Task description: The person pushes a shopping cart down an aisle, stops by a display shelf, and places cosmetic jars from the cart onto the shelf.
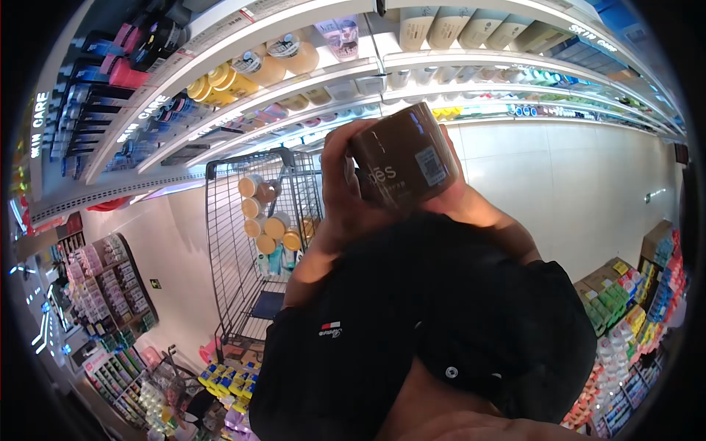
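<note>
A brown jar point(401, 158) with pale lettering and a white barcode sticker is raised in front of my chest, tilted. My left hand point(342, 180) wraps around its left side, the fingers curled over the edge. On the other side my right hand point(452, 187) grips the jar from the right and below, partly hidden behind it. Left of my hands stands a wire shopping cart point(220, 235). Several jars with tan lids point(276, 224) lie in the cart, and pale blue-green packages point(276, 259) are beneath them.
Shelves marked skin care point(294, 77) curve across the top, holding rows of bottles and tubs. A display stand point(110, 283) is at the left. Stacked goods point(625, 316) fill the lower right, and yellow-and-blue packs point(232, 382) sit below the cart. Pale floor point(544, 169) stretches to the right.
</note>
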Demonstrator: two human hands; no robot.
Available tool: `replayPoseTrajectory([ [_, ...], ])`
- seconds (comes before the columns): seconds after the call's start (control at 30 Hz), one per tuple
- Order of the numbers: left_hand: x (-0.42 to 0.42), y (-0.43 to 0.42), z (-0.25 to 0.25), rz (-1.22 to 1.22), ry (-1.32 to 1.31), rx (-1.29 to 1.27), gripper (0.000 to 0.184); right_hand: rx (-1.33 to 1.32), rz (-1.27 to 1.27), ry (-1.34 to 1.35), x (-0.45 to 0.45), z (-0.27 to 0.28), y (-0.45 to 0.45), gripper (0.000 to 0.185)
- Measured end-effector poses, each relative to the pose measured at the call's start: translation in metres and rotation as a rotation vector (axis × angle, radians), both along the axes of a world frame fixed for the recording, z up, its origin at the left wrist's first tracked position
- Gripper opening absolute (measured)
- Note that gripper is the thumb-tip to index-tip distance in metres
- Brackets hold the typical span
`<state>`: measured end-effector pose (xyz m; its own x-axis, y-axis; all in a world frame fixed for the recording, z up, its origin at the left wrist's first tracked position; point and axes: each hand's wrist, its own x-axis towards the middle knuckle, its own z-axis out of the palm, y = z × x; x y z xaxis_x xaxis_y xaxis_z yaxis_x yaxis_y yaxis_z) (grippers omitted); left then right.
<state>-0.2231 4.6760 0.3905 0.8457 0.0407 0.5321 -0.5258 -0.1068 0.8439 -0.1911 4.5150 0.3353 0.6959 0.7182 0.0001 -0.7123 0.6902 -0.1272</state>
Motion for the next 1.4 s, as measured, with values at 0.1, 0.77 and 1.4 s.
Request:
replayPoseTrajectory([
  [0.1,0.003,-0.006,0.000,0.056,-0.010,0.042,0.092,-0.031,-0.055,-0.206,0.007,0.002,-0.009,0.067],
  [0.77,0.025,-0.024,0.012,0.011,0.086,0.418,0.105,-0.483,-0.185,-0.237,0.002,0.021,-0.046,0.062],
  [1.4,0.017,-0.041,-0.021,-0.046,0.108,0.077,0.125,-0.242,0.040,0.121,-0.002,0.029,-0.047,0.069],
])
